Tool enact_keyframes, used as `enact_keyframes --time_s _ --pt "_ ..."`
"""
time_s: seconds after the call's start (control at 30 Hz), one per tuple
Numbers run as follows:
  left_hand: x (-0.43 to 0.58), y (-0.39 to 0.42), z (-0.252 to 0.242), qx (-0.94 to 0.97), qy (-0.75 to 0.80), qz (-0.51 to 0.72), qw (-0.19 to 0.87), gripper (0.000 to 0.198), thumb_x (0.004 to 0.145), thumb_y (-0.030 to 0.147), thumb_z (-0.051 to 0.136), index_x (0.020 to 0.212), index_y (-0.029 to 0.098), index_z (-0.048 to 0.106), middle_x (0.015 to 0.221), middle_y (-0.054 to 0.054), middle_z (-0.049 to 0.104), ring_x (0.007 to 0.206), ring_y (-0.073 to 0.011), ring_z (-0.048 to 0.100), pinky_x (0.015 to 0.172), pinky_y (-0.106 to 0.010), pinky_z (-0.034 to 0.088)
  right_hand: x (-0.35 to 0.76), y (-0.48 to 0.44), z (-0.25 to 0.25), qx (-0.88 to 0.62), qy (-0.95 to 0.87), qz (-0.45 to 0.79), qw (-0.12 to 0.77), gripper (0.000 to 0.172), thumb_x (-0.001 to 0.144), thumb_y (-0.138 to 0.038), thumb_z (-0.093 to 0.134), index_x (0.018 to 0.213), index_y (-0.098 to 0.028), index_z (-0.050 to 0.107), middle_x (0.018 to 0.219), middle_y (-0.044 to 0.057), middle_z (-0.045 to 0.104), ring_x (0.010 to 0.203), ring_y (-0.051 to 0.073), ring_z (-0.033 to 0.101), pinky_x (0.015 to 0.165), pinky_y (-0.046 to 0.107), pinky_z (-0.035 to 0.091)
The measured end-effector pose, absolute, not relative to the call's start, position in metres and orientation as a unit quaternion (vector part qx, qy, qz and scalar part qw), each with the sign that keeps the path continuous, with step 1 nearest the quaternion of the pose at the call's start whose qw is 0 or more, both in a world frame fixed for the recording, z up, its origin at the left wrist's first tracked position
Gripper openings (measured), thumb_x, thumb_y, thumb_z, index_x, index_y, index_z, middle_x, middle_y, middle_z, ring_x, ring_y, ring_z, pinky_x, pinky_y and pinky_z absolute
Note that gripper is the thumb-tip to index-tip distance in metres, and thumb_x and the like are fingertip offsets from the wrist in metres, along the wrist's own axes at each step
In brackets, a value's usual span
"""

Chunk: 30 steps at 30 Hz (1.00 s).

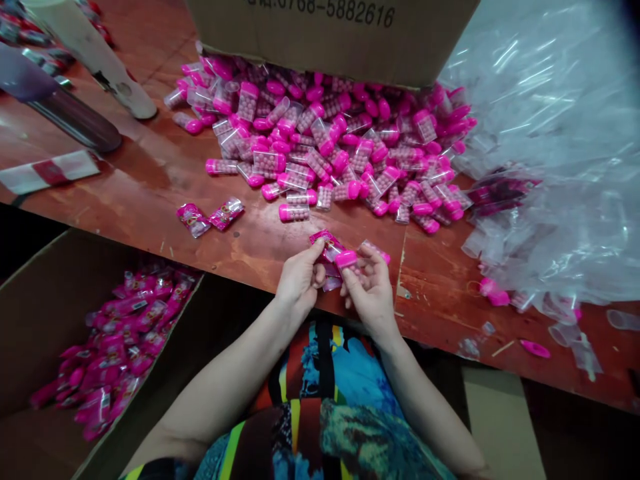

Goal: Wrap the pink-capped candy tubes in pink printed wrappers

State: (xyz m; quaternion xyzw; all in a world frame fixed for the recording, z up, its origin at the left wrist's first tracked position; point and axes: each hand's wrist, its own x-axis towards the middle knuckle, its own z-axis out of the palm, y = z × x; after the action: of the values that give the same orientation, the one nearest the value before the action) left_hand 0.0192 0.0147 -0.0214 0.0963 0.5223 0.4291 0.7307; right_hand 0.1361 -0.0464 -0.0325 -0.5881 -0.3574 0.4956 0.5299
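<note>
Reddish-brown surface (435, 273) ran under everything, pile (310, 143) of clear pink-capped containers in the middle of it, pink beads visible inside many. Big heap of clear plastic bags (565, 153) sat right of the pile. Open carton (30, 300) stood below and left of the pile, lower than the surface, with many pink packets (120, 347) inside. Printed cardboard box (310, 40) was directly behind the pile, its bottom edge against it. Patterned clothing (350, 373) showed on the near side of the pile, past the surface edge. Dark tube (75, 110) and pale tube (107, 73) were left of the pile, blurred; white-and-red strip (50, 171) lay near them, also left of the pile.

Both hands were just in front of the pile, close together. Left hand (300, 277) had thumb and fingers pinched on a pink wrapper (327, 247). Right hand (373, 287) was closed on a pink-capped container (346, 259), cap toward the wrapper; a second container (379, 252) was at its fingers, grip on that one unclear. Two loose packets (227, 213) lay side by side, front-left of the pile. Small pink cap (535, 348) lay well to the front-right of the pile, thin stick (503, 348) just beside it.
</note>
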Motion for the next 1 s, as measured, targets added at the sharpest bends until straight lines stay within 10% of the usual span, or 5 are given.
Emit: enact_keyframes --time_s 0.4,0.77,1.0 --pt "0.025 0.007 -0.023 0.123 0.516 0.425 0.733 0.044 0.079 0.046 0.079 0.058 0.019 0.050 0.034 0.006 0.041 0.030 -0.0052 0.029 0.039 -0.024 0.019 0.135 -0.048 -0.048 -0.627 -0.400 0.415 0.524 0.051 0.090 -0.041 0.068 0.135 -0.030 0.048 0.113 0.008 0.061 0.075 0.017 0.064 0.051 0.026 0.051" --pt "0.023 0.003 -0.018 0.199 0.455 0.369 0.786 0.046 0.071 0.050 0.085 0.060 0.017 0.055 0.033 0.008 0.037 0.031 -0.0035 0.027 0.039 -0.022 0.017 0.143 -0.045 -0.048 -0.556 -0.359 0.524 0.537 0.044 0.092 -0.043 0.067 0.128 -0.030 0.046 0.087 -0.005 0.061 0.044 0.005 0.046 0.038 0.019 0.036" --pt "0.023 0.000 -0.019 0.193 0.431 0.353 0.807 0.038 0.073 0.042 0.085 0.066 0.014 0.061 0.039 0.007 0.042 0.034 -0.0022 0.028 0.040 -0.021 0.012 0.150 -0.050 -0.047 -0.605 -0.510 0.370 0.487 0.049 0.090 -0.037 0.070 0.135 -0.030 0.051 0.114 0.007 0.066 0.097 0.021 0.066 0.087 0.038 0.055"
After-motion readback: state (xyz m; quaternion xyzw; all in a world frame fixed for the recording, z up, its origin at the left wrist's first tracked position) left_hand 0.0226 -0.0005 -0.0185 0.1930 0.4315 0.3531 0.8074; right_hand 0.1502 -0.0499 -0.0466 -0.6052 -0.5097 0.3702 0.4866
